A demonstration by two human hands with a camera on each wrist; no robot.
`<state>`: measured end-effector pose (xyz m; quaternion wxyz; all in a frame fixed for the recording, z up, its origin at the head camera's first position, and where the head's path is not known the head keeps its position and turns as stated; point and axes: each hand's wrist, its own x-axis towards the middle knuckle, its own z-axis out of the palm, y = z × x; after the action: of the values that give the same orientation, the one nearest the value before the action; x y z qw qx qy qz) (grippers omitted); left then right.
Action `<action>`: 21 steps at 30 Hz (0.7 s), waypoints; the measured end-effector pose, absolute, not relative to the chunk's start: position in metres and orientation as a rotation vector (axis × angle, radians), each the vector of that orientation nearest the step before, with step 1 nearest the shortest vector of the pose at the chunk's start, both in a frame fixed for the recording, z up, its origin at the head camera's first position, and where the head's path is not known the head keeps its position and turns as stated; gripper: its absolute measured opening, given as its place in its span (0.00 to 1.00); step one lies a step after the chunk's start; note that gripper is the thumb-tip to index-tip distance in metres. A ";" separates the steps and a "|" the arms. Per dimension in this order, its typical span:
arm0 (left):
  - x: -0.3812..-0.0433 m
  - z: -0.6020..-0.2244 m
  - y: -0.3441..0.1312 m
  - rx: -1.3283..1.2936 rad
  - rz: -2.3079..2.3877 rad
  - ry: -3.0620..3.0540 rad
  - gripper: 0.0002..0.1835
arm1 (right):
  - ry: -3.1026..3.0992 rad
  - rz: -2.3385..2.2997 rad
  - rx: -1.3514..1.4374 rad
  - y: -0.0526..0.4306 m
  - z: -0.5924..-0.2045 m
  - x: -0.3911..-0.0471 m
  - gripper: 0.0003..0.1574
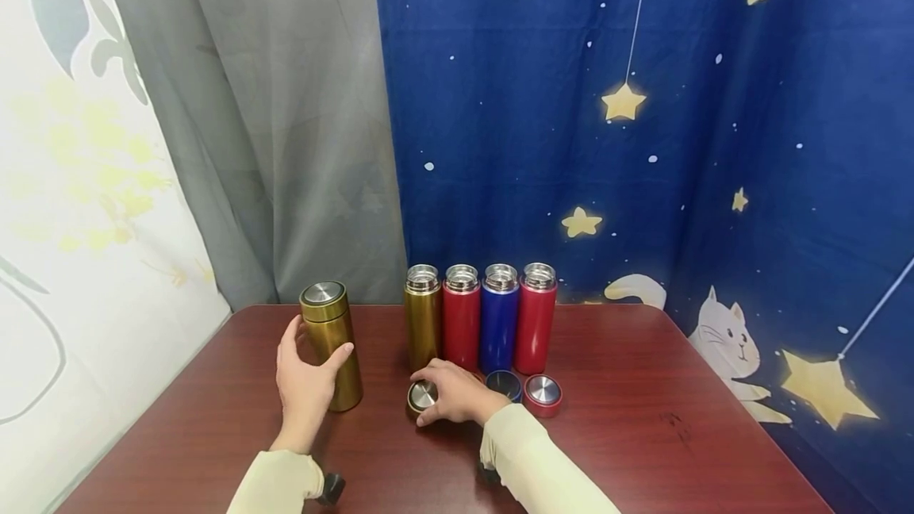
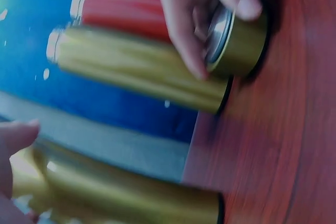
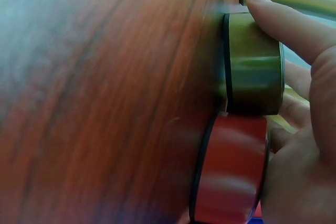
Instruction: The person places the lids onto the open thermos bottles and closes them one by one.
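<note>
My left hand (image 1: 303, 387) is wrapped about a lidded gold thermos bottle (image 1: 346, 371), which stands upright at the left of the table. Its thumb lies along the front right of the bottle, the other fingers on the far left side. At the middle, my right hand (image 1: 457, 391) spans a loose gold lid (image 3: 254, 64) with thumb and fingers at its rim. That lid sits low at the tabletop, its steel top up. A red lid (image 3: 231, 166) next to it is mostly hidden by the right hand in the head view.
Behind the right hand stands a row of lidless thermos bottles: gold (image 1: 424, 324), red (image 1: 461, 327), blue (image 1: 499, 327) and red (image 1: 535, 327). A blue lid (image 1: 504, 384) and another red lid (image 1: 543, 395) lie in front. Curtains (image 1: 500, 141) hang behind the table (image 1: 643, 435).
</note>
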<state>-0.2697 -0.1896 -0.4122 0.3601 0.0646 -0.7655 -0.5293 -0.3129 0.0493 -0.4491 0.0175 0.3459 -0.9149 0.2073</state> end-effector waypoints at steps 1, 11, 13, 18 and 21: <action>-0.268 -0.413 -0.186 0.170 -1.341 -1.915 0.47 | -2.841 0.643 1.074 0.049 -0.450 -0.313 0.40; -0.263 -0.422 -0.158 0.168 -1.358 -1.533 0.32 | -2.790 0.666 1.050 0.047 -0.449 -0.307 0.40; -0.262 -0.425 -0.154 0.114 -1.404 -1.533 0.31 | -2.757 0.671 1.053 0.046 -0.448 -0.305 0.40; -0.255 -0.421 -0.142 -0.076 -1.498 -1.567 0.30 | -2.711 0.725 1.030 0.044 -0.443 -0.300 0.39; -0.249 -0.414 -0.135 -0.158 -1.546 -1.612 0.29 | -2.713 0.770 1.019 0.043 -0.442 -0.298 0.40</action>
<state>-0.2492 -0.1353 -0.4138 0.4363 -0.0637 -0.6478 -0.6213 -0.2979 0.0433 -0.4420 0.0713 0.3389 -0.9025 0.2561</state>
